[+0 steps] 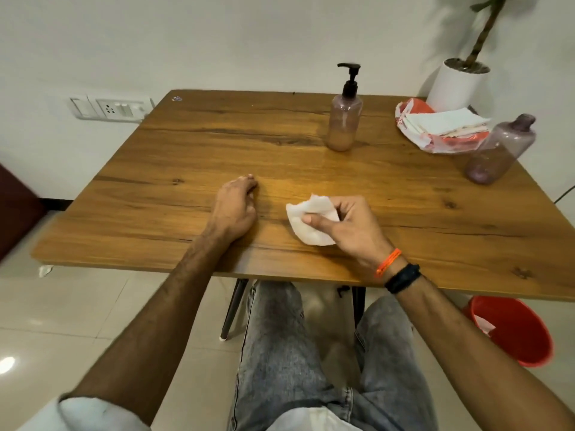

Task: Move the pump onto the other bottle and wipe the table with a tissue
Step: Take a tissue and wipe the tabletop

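Right hand (345, 225): fingers pinching tissue (311, 222) on table (186, 150), near front edge. Left hand (236, 206): resting beside it, fingers loosely curled, holding nothing. Pump (350, 77): on bottle (343, 122), toward back edge. Open bottle (501, 150): right edge.

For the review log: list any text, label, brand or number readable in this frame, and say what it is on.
No text can be read.
Red-and-white plastic tissue packet: red printing, too blurred to read.
Small sticker at the far left corner of the wooden table: too small to read.
Clear purple pump bottle and clear purple open bottle: no label visible.
White tissue pinched by the right hand: blank.
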The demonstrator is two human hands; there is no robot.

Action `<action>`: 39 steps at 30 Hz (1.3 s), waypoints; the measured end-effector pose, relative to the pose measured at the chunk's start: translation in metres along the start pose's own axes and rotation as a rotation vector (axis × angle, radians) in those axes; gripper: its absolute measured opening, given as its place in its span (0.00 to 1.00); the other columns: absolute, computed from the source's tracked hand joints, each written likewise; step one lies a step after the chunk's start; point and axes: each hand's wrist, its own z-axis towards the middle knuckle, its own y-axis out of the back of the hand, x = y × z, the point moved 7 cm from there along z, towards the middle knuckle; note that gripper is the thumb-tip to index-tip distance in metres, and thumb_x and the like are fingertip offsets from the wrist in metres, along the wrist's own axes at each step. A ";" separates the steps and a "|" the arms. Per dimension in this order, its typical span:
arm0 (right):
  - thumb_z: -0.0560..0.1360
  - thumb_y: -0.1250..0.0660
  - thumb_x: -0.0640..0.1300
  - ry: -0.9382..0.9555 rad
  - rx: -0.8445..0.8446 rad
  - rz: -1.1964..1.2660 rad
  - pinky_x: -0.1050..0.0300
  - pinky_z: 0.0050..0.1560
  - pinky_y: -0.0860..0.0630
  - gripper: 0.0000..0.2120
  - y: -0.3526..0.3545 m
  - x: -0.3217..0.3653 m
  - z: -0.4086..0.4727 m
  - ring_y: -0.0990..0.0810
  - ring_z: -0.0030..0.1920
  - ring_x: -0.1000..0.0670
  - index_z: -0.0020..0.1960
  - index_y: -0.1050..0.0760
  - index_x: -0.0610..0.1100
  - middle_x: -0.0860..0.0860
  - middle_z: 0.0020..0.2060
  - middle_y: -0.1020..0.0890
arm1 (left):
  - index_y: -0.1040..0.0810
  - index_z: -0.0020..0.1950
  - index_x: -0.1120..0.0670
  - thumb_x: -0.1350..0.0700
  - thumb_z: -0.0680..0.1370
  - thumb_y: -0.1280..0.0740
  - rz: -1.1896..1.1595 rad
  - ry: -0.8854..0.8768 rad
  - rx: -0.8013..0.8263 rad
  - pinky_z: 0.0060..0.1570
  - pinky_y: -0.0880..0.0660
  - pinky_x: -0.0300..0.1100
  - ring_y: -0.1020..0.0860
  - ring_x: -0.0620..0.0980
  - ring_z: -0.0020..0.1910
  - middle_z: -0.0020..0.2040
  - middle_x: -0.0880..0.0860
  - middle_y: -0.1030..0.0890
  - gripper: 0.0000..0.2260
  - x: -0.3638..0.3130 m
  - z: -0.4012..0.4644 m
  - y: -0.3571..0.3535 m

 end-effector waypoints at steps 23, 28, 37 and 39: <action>0.71 0.29 0.33 -0.365 -0.198 0.409 0.59 0.35 0.19 0.13 0.073 -0.037 0.011 0.15 0.43 0.50 0.54 0.20 0.43 0.46 0.45 0.14 | 0.23 0.55 0.59 0.67 0.69 0.25 -1.163 0.438 0.190 0.40 0.17 0.44 0.15 0.53 0.45 0.47 0.58 0.15 0.17 -0.102 -0.012 -0.046; 0.71 0.33 0.28 -0.263 -0.162 0.435 0.58 0.44 0.18 0.13 0.083 -0.036 0.010 0.15 0.43 0.51 0.41 0.16 0.44 0.49 0.43 0.14 | 0.18 0.40 0.55 0.70 0.72 0.30 -1.176 0.395 0.180 0.39 0.19 0.42 0.16 0.53 0.46 0.45 0.57 0.15 0.09 -0.109 -0.006 -0.054; 0.75 0.42 0.31 -0.194 -0.120 0.418 0.61 0.47 0.20 0.18 0.115 -0.040 0.010 0.16 0.48 0.49 0.38 0.15 0.40 0.44 0.44 0.14 | 0.17 0.31 0.57 0.69 0.73 0.40 -1.145 0.369 0.238 0.37 0.19 0.41 0.18 0.51 0.40 0.41 0.58 0.16 0.16 -0.130 0.015 -0.073; 0.73 0.37 0.29 -0.193 -0.191 0.319 0.57 0.50 0.22 0.13 0.128 -0.044 0.011 0.18 0.48 0.47 0.40 0.16 0.40 0.43 0.45 0.14 | 0.17 0.36 0.58 0.68 0.74 0.37 -1.131 0.375 0.276 0.38 0.19 0.42 0.18 0.53 0.42 0.43 0.60 0.17 0.12 -0.141 0.021 -0.083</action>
